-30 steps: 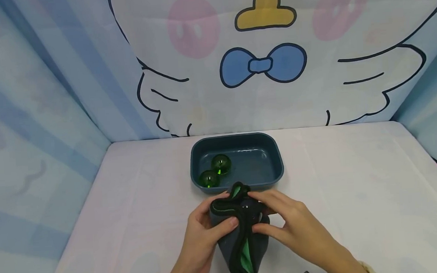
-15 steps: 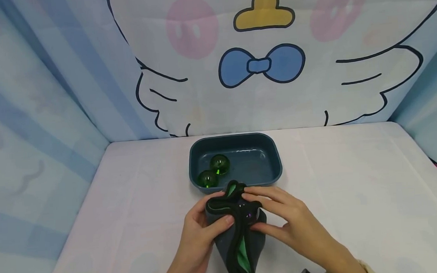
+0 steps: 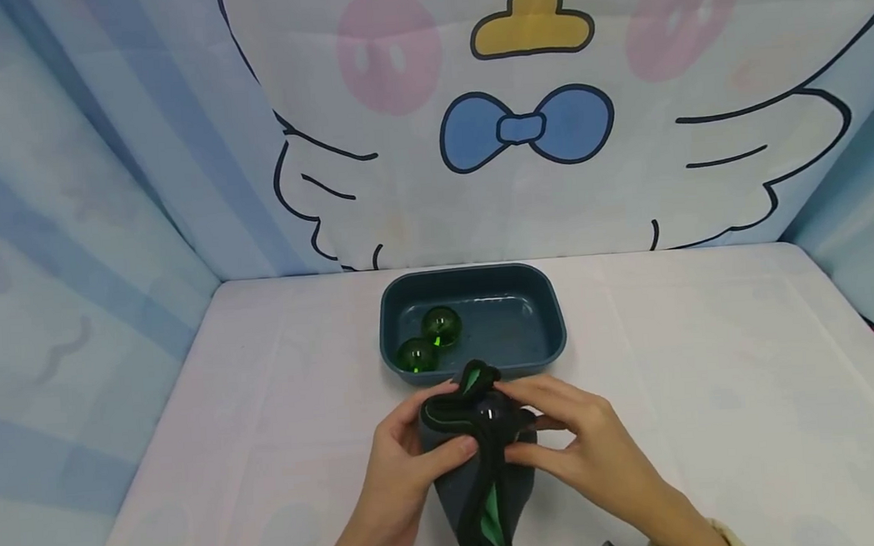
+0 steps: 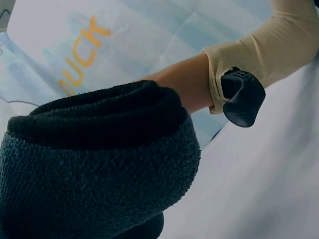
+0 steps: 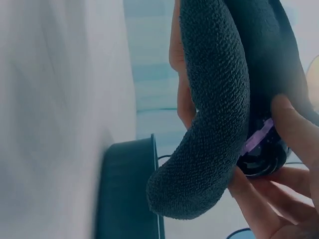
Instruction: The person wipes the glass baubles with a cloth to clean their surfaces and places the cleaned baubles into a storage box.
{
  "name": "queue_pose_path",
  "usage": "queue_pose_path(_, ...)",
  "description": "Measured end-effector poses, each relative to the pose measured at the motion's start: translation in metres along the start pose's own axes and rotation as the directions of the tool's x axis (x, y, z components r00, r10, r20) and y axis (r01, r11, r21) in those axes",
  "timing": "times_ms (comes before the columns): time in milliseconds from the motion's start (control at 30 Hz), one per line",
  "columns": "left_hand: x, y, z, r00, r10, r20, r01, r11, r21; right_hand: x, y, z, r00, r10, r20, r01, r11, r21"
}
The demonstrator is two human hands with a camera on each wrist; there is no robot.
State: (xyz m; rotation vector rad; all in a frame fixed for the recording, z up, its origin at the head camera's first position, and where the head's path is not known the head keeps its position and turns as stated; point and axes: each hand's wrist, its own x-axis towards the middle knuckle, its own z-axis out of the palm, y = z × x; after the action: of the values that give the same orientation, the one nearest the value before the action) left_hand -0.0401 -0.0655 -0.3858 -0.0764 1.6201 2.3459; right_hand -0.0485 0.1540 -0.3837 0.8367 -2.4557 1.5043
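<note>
A dark fuzzy cloth [image 3: 520, 477] with black folded edges and green showing in its openings is held in front of the tray. My left hand [image 3: 397, 476] grips its left side, thumb on top. Between the fingers and thumb of my right hand [image 3: 593, 439] is a dark shiny ball [image 3: 496, 407], pinched within the folds. In the right wrist view the ball [image 5: 264, 162] shows a purple streak, and the cloth [image 5: 214, 109] curves beside it. The left wrist view has the bundled cloth [image 4: 99, 184] covering most of the left hand's work.
A blue-green tray [image 3: 515, 327] stands at the back of the white-covered table [image 3: 717, 423], just beyond the hands. Two clear green balls [image 3: 441, 326] lie in its left part. A black device [image 4: 244, 97] sits on the right wrist. Printed curtains enclose the table.
The right fingers have shifted slightly on the ball and cloth. A purple glint on the ball, seen half a second ago in the head view, no longer shows there. The tray's balls stay put.
</note>
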Motion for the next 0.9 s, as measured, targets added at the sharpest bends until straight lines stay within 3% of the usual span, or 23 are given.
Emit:
queue_pose_path(133, 0.0, 0.001, -0.001, 1.0, -0.005, -0.019, 0.004, 0.999, -0.054, 0.001, 0.0, 0.001, 0.998, -0.052, 0.019, 0.051, 0.998, 0.037)
queue_pose_path(233, 0.0, 0.001, -0.002, 1.0, -0.004, -0.025, 0.002, 0.997, -0.071, 0.002, 0.0, 0.002, 0.992, -0.129, 0.011, 0.129, 0.992, -0.008)
queue_pose_path(400, 0.0, 0.004, -0.002, 1.0, 0.002, -0.007, -0.003, 0.999, -0.05, 0.005, 0.0, 0.002, 0.951, -0.309, -0.022, 0.307, 0.95, -0.057)
queue_pose_path(467, 0.0, 0.004, -0.001, 1.0, 0.012, 0.012, -0.012, 1.0, -0.027, 0.004, -0.001, 0.0, 0.943, -0.332, -0.024, 0.331, 0.942, -0.053)
queue_pose_path(533, -0.001, 0.004, 0.0, 0.999, 0.026, 0.033, -0.026, 1.0, -0.003, 0.002, -0.003, -0.003, 0.956, -0.294, -0.015, 0.292, 0.955, -0.05)
queue_pose_path(700, -0.001, 0.001, 0.004, 0.995, 0.062, 0.072, -0.064, 0.997, 0.034, -0.004, -0.007, -0.008, 0.995, -0.095, -0.012, 0.095, 0.995, -0.021)
queue_pose_path(900, -0.003, -0.002, 0.007, 1.0, 0.016, -0.006, -0.015, 0.999, 0.047, -0.001, -0.005, -0.009, 0.999, 0.031, 0.032, -0.033, 0.998, 0.059)
